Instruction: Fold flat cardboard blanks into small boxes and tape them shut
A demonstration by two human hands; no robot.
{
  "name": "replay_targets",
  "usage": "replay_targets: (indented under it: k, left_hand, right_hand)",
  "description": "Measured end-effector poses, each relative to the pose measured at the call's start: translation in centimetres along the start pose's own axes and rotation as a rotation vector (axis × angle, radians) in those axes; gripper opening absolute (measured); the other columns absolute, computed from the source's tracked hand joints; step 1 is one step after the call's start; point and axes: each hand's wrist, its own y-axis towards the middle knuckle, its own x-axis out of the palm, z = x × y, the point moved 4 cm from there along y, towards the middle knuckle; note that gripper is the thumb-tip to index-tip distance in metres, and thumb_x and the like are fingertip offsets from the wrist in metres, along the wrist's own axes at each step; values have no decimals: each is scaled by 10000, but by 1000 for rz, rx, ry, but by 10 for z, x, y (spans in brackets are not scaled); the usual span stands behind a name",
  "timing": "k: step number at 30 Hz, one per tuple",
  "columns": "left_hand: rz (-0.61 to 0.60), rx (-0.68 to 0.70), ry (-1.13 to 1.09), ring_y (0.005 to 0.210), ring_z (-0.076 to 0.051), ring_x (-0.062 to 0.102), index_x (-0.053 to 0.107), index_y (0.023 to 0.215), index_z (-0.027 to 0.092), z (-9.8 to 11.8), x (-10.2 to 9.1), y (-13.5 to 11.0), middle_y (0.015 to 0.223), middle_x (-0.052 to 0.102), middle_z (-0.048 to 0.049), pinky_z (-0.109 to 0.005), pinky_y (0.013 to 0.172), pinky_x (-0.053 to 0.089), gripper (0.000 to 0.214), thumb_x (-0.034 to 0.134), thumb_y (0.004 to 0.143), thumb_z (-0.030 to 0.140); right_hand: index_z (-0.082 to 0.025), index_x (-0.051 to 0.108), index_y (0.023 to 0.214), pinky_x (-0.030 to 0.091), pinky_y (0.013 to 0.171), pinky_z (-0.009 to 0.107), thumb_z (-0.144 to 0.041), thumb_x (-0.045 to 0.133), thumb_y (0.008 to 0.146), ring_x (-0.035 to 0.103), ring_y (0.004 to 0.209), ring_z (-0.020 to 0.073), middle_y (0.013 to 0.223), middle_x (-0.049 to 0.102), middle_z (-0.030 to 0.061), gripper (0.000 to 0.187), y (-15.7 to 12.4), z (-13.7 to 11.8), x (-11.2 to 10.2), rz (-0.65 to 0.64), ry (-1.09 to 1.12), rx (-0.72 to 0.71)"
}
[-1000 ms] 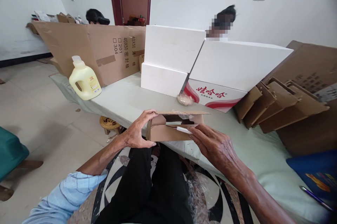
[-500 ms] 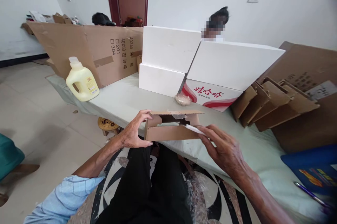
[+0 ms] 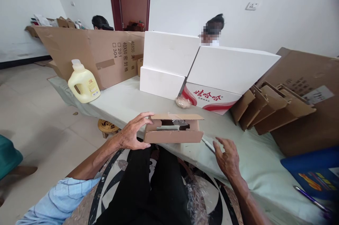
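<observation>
A small brown cardboard box (image 3: 173,137) lies on its side at the table's near edge, its long flap raised and its opening facing up toward me. Tape clings to the flap, and dark and clear material shows inside. My left hand (image 3: 136,131) grips the box's left end, thumb low at the front and fingers on the top corner. Off the box's right end, my right hand (image 3: 227,156) is open with its fingers apart. A slim whitish strip-like item (image 3: 208,144) lies on the table between the box and my right thumb; its kind I cannot make out.
White boxes (image 3: 169,50) are stacked ahead, with a crumpled clear wad (image 3: 183,102) before them. A yellow jug (image 3: 84,84) stands left. Folded cardboard pieces (image 3: 272,107), a blue package (image 3: 312,172) and a pen (image 3: 311,198) are right. Two people sit behind the boxes.
My right hand has let go of the slim whitish item and drawn back to the right, lower down. The item now lies on the table. My left hand still holds the box.
</observation>
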Motion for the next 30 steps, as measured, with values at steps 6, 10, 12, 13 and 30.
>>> replay_targets:
  k: [6, 10, 12, 13, 30]
  left_hand:
    - [15, 9, 21, 1524, -417, 533, 577, 1346, 233, -4, 2, -5, 1652, 478, -230, -567, 1215, 522, 679, 915, 757, 258]
    - [-10, -26, 21, 1541, -418, 516, 588, 1343, 230, -6, 3, -7, 1661, 471, -230, -566, 1213, 525, 657, 906, 770, 266]
    - [-18, -23, 26, 1528, -417, 528, 587, 1336, 225, -6, 2, -7, 1647, 480, -235, -567, 1207, 528, 649, 905, 772, 271]
    - [-19, -19, 29, 1518, -414, 537, 586, 1334, 224, -6, 2, -7, 1640, 486, -235, -566, 1203, 531, 650, 906, 771, 271]
    - [-8, -36, -9, 1514, -406, 529, 522, 1370, 244, -7, 4, -4, 1630, 471, -221, -571, 1184, 541, 740, 921, 747, 250]
  right_hand:
    - [-255, 632, 1382, 525, 1033, 526, -331, 742, 1050, 661, 1190, 349, 1295, 697, 149, 358, 67, -151, -48, 133, 103, -552]
    - [-257, 638, 1352, 519, 994, 483, -216, 677, 1075, 644, 1199, 334, 1281, 711, 140, 283, 85, -199, -41, 17, 64, -752]
    - [-247, 654, 1302, 520, 955, 445, -187, 648, 1084, 653, 1150, 308, 1261, 716, 130, 226, 87, -205, -33, -2, 63, -808]
    - [-243, 660, 1280, 520, 932, 427, -178, 635, 1090, 659, 1116, 293, 1249, 719, 124, 203, 88, -206, -30, -8, 66, -826]
    - [-206, 710, 1082, 516, 794, 329, -187, 549, 1147, 659, 894, 205, 1051, 745, 86, 175, 100, -212, -24, -129, 261, -809]
